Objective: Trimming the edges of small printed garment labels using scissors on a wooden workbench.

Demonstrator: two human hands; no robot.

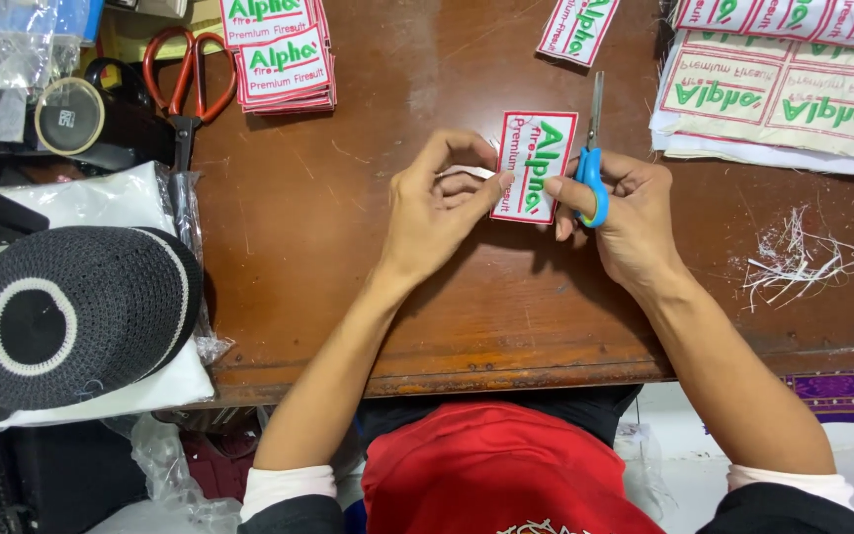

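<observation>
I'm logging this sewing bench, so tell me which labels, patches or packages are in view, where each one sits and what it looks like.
Patch in hand: centre, pinched by left hand, right hand holding blue scissors; white rectangle, red border, green lettering.
Patch stack: top, left of centre; same colours.
Single patch: top centre, tilted.
Uncut patch sheets: top right, cream cloth, red frames.
Clear plastic bags: top-left corner.

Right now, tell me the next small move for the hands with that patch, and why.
Probably turn the patch a little with the left hand so an untrimmed edge meets the blades. The right hand holds the blue-handled scissors at its right side, blades pointing away, and a white sliver sticks out by the left fingers.
</observation>
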